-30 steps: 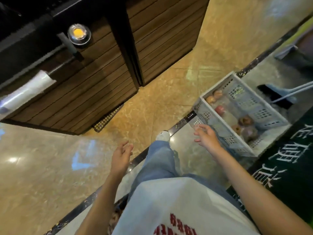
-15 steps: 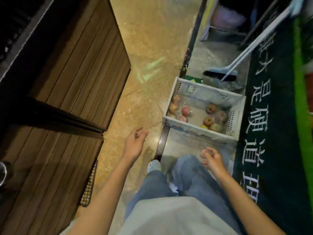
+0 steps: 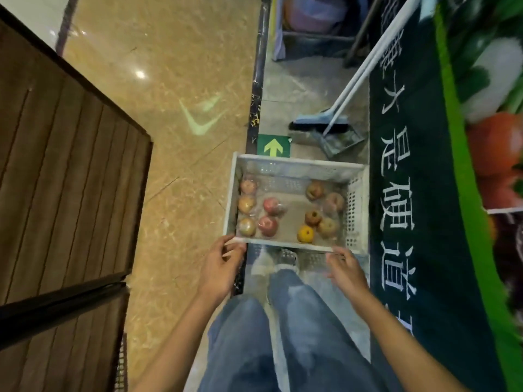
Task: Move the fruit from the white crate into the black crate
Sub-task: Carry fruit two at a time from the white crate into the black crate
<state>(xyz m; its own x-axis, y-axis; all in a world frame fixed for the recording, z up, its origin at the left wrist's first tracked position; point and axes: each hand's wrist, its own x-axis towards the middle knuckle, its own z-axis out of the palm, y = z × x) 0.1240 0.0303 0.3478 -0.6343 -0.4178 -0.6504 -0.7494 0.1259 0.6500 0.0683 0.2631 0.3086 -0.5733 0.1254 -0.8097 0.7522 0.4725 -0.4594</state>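
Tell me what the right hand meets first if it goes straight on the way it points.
The white crate, at its near rim: the right hand seems right at it, though contact is unclear. Beyond the rim lie the brownish fruit.

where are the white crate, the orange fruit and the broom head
white crate [image 3: 300, 160], head view, far rim
orange fruit [image 3: 305, 233], head view, middle of its top
broom head [image 3: 314, 120], head view, blue back

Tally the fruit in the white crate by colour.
Red fruit: 2
Orange fruit: 1
Dull yellow-brown fruit: 7
Total in the white crate: 10
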